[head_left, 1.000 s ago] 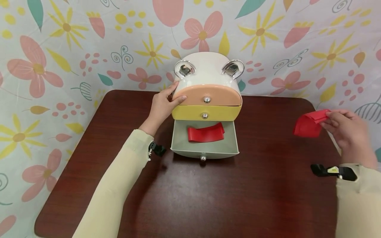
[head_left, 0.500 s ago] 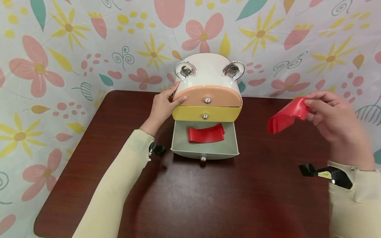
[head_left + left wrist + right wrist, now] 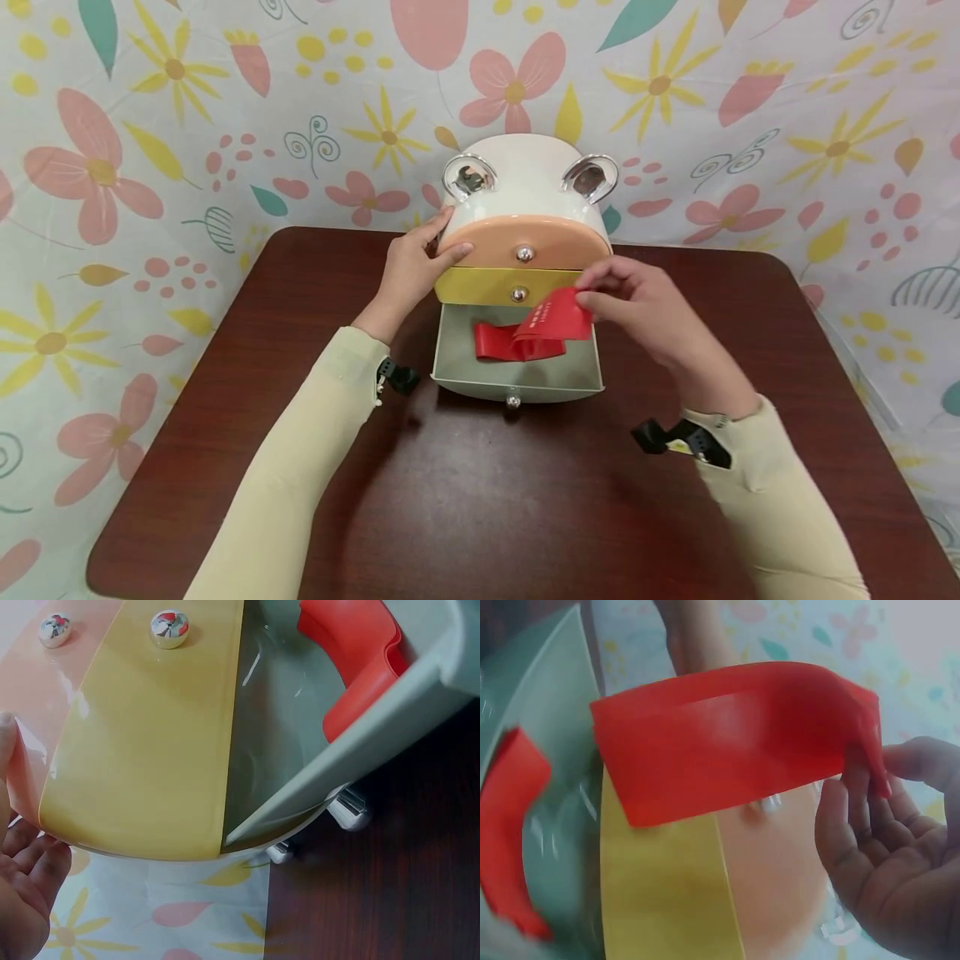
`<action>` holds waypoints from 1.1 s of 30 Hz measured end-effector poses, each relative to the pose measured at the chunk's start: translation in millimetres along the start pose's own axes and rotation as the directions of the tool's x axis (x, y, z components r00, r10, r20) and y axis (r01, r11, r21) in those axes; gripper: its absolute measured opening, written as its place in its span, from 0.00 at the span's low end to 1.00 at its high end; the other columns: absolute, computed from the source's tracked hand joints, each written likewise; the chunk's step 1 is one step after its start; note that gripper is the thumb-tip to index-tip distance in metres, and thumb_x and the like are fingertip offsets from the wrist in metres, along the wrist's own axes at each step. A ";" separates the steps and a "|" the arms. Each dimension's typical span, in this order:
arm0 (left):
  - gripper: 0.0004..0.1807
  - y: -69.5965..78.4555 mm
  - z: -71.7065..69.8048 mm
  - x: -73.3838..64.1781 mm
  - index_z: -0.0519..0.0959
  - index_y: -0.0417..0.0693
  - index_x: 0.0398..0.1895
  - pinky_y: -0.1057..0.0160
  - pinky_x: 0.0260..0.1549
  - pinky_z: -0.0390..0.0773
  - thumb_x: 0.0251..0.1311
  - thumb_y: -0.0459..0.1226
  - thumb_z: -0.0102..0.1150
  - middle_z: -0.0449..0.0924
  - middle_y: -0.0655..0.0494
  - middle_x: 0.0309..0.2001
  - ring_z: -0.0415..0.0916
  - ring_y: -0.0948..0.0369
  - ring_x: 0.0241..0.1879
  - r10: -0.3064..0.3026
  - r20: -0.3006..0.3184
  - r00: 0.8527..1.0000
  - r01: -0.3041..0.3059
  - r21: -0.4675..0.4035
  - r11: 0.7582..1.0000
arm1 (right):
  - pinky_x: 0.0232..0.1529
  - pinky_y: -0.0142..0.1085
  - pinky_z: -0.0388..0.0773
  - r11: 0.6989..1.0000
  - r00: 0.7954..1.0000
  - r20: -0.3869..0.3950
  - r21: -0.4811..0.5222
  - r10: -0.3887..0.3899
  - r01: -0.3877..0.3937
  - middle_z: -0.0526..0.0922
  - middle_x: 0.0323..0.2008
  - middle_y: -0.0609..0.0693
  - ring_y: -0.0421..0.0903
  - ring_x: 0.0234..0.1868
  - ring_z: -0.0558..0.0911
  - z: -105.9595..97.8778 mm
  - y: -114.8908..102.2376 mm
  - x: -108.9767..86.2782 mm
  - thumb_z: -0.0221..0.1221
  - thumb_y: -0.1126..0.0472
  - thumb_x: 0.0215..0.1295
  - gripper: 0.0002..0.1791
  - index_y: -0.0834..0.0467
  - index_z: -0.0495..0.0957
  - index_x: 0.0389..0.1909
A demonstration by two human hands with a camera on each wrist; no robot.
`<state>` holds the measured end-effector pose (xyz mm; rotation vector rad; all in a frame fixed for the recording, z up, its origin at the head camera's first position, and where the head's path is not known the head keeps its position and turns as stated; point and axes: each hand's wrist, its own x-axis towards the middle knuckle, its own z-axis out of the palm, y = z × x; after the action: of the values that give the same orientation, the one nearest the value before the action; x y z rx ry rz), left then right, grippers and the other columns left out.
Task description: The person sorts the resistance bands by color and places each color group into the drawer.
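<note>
The right hand [image 3: 637, 304] pinches one end of a red resistance band [image 3: 553, 317] with white printing, holding it over the pulled-out bottom drawer [image 3: 457, 367]. Inside that drawer lies another folded red resistance band [image 3: 356, 645], partly hidden behind the held one in the head view. The drawer is pale grey-green and belongs to a small white drawer cabinet [image 3: 525, 162]. Its orange drawer [image 3: 480, 242] and yellow drawer [image 3: 468, 287] are pushed in. The left hand [image 3: 408, 267] grips the cabinet's left side, thumb on the orange front and fingers round the side.
Round metallic knobs sit on the drawers, and two silver ear-like rings [image 3: 591, 177] stick out on top of the cabinet. It stands at the back of a dark reddish-brown table [image 3: 420, 517]. Behind hangs a flower-patterned cloth [image 3: 247, 92].
The right hand has swung from the table's right edge leftward to above the bottom drawer, carrying the red resistance band. The left hand and the cabinet have stayed put.
</note>
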<state>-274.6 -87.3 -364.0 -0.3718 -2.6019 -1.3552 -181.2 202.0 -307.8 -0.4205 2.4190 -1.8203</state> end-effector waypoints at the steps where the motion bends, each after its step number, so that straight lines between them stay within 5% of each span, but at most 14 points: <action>1: 0.38 -0.2 0.3 0.1 0.69 0.51 0.75 0.52 0.60 0.81 0.64 0.49 0.69 0.71 0.50 0.73 0.78 0.51 0.65 0.007 -0.003 1.000 -0.007 -0.001 1.000 | 0.34 0.27 0.83 0.999 1.000 0.016 -0.038 0.005 -0.004 0.84 0.30 0.36 0.35 0.30 0.82 7.5 -1.4 3.0 0.61 0.71 0.68 0.05 0.58 0.82 0.39; 5: 0.38 -0.9 0.0 0.0 0.69 0.51 0.75 0.52 0.55 0.81 0.64 0.48 0.69 0.71 0.50 0.73 0.81 0.51 0.60 0.019 -0.018 1.000 -0.019 -0.002 1.000 | 0.37 0.28 0.81 0.985 0.997 0.076 -0.171 0.019 -0.006 0.86 0.35 0.46 0.37 0.34 0.81 35.6 -0.9 17.0 0.61 0.69 0.68 0.07 0.68 0.80 0.44; 9: 0.38 -1.1 -0.5 0.3 0.69 0.51 0.75 0.52 0.56 0.81 0.63 0.48 0.70 0.70 0.51 0.74 0.80 0.52 0.62 0.011 -0.017 1.000 -0.011 -0.013 1.000 | 0.46 0.32 0.78 0.961 0.990 0.139 -0.276 0.022 0.017 0.87 0.43 0.58 0.44 0.42 0.82 62.2 4.1 30.2 0.61 0.66 0.68 0.08 0.65 0.82 0.45; 14: 0.38 -1.5 0.1 0.7 0.69 0.51 0.75 0.53 0.58 0.82 0.63 0.48 0.70 0.70 0.51 0.74 0.80 0.52 0.63 0.005 -0.018 1.000 -0.006 -0.025 1.000 | 0.50 0.39 0.78 0.958 0.985 0.171 -0.279 -0.018 0.066 0.86 0.44 0.60 0.52 0.45 0.82 80.7 12.9 40.5 0.61 0.67 0.68 0.07 0.65 0.82 0.44; 21: 0.38 -2.9 0.2 -3.3 0.70 0.50 0.74 0.53 0.54 0.82 0.63 0.48 0.71 0.71 0.50 0.73 0.82 0.51 0.58 0.010 -0.035 0.999 -0.011 -0.026 1.000 | 0.47 0.38 0.78 0.933 0.980 0.191 -0.359 0.062 0.011 0.86 0.41 0.59 0.52 0.45 0.83 76.3 48.4 39.7 0.61 0.69 0.68 0.04 0.64 0.82 0.41; 33: 0.38 -3.2 2.3 -0.2 0.70 0.50 0.74 0.53 0.60 0.81 0.63 0.48 0.70 0.71 0.50 0.73 0.78 0.52 0.66 0.024 -0.030 0.999 -0.025 -0.019 1.000 | 0.40 0.34 0.78 0.872 0.978 0.104 -0.477 0.183 -0.113 0.87 0.43 0.61 0.52 0.42 0.85 54.8 87.7 34.7 0.62 0.66 0.69 0.05 0.64 0.82 0.42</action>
<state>-275.5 -87.2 -367.9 -0.3823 -2.5535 -1.3686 -216.4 164.0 -403.8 -0.3692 2.6840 -1.0867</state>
